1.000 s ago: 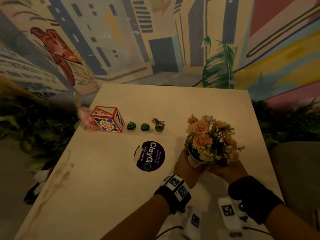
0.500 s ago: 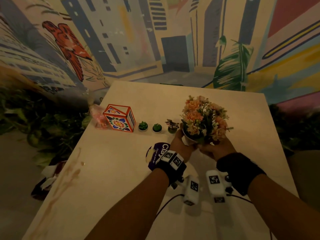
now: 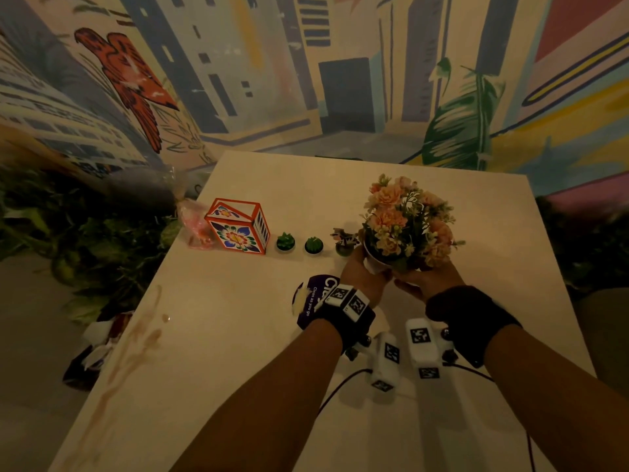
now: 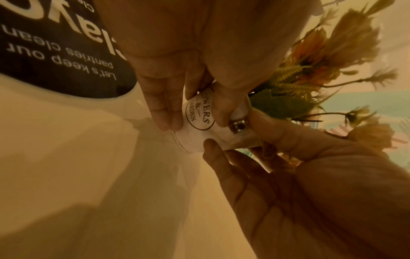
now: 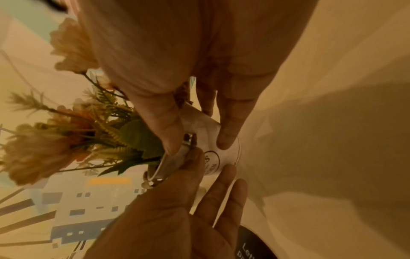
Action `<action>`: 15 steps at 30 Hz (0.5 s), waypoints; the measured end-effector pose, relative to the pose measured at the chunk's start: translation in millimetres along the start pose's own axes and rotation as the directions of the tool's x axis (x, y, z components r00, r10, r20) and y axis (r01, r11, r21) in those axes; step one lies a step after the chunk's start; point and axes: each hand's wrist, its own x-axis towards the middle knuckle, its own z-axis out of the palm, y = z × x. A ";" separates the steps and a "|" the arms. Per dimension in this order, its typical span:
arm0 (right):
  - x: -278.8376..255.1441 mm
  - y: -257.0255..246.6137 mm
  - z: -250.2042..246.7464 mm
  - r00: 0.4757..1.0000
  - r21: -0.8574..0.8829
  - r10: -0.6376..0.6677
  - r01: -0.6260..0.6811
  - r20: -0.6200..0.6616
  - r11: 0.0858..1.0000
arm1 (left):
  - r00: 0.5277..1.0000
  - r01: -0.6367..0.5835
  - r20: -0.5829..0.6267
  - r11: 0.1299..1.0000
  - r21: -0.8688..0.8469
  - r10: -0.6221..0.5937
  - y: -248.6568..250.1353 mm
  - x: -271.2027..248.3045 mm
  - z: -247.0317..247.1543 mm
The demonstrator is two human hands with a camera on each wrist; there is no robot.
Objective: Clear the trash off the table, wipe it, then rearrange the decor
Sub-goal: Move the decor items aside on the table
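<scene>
A white pot of peach artificial flowers is held in both hands over the table, at the right end of a row of decor. My left hand grips the pot's left side and my right hand grips its right side. In the left wrist view the labelled pot tilts, with thumb and fingers curled round it. The right wrist view shows the pot pinched between both hands. I cannot tell whether its base touches the table.
The row holds a painted box, two small green cacti and a tiny potted plant. A pink bag lies behind the box. A purple sticker sits under my left wrist. A reddish stain marks the table's left side.
Both hands have carried the flower pot away from me, from the near part of the table up to the right end of the decor row.
</scene>
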 end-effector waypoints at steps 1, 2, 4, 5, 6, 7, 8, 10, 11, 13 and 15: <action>0.9 0.5 -0.1 1.000 0.014 0.008 -0.008 -0.006 1.000 | 1.000 0.004 -0.001 1.000 0.001 -0.004 -0.6 0.2 0.2; 1.3 0.0 0.5 1.000 0.021 0.016 -0.015 -0.020 1.000 | 1.000 0.010 -0.001 1.000 -0.006 -0.010 -1.0 0.8 0.7; 3.4 1.1 1.3 1.000 0.022 0.016 -0.016 -0.024 1.000 | 1.000 0.029 0.002 1.000 -0.006 -0.029 -0.2 0.7 1.1; 3.8 1.3 1.7 1.000 0.016 0.011 -0.011 -0.021 1.000 | 0.999 0.032 0.005 0.999 -0.005 -0.032 -0.7 1.0 2.0; 3.0 0.6 2.5 1.000 0.003 0.013 -0.013 -0.014 1.000 | 0.999 0.032 0.008 0.999 -0.009 -0.032 -1.2 0.7 2.5; 2.3 0.5 2.7 1.000 -0.004 0.026 -0.026 -0.013 1.000 | 0.999 0.031 0.011 0.999 -0.006 -0.031 0.0 -1.3 2.2; 1.7 0.6 2.7 0.999 -0.001 0.036 -0.036 -0.013 0.999 | 1.000 0.028 0.008 1.000 -0.001 -0.028 0.8 -2.7 1.8; 2.3 1.8 1.8 0.998 0.027 0.051 -0.050 -0.027 0.998 | 1.000 0.027 -0.006 0.999 0.033 -0.027 -1.6 -1.2 2.8; 2.7 2.4 1.1 0.997 0.037 0.061 -0.060 -0.038 0.998 | 0.999 0.037 0.002 0.998 0.057 -0.037 -0.5 -1.9 2.6; 1.6 1.8 1.1 0.998 0.041 0.065 -0.064 -0.017 0.997 | 0.999 0.047 0.002 0.996 0.081 -0.048 2.0 -2.6 2.3; -1.7 1.0 0.6 0.998 0.010 0.066 -0.066 -0.002 0.998 | 0.997 0.064 0.030 0.992 0.113 -0.067 6.9 -6.7 0.7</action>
